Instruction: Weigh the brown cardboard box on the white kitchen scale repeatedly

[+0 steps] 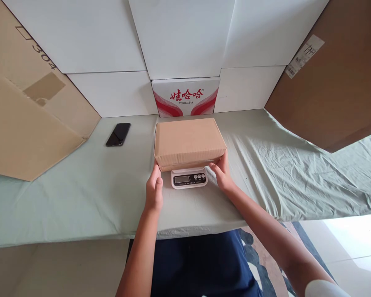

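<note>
The left hand (154, 190) and right hand (221, 172) lay open against the near corners of a plain, closed cardboard box (188, 142), touching rather than gripping. The box sat on a white scale (189, 178) atop the desk (80, 198), draped in wrinkled pale-green cloth. A black phone (118, 134) lay well left.

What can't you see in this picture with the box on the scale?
- Scale top, head view: hidden under the cardboard box.
- Scale display: too small to read.
- Box contents: the box is closed.
- Fingers of the right hand: tips tucked behind the box corner.
- Left hand: touching the box or not, unclear.
- Phone screen: dark.
</note>
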The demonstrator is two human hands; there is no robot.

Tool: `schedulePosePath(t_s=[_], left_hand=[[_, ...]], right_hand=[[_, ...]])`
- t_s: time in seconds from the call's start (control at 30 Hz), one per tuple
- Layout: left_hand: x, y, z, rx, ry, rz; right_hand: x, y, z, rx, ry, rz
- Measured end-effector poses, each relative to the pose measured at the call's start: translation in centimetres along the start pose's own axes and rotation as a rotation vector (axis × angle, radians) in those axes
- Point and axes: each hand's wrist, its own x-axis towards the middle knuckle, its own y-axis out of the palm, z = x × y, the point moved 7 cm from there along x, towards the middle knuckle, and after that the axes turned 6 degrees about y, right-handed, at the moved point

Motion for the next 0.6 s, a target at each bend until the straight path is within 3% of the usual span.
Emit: schedulePosePath(t_s=[0.47,0.6], left_hand=[[0.1,-0.4,0.6,-0.03,-0.012,-0.042],[0.3,-2.9,-0.1,-0.068,0.108,-0.273]], right_hand=[[-0.3,0.1,0.1,-0.096,-0.029,0.001],[0.3,-2.3,0.8,-0.036,-0.043,-0.134]])
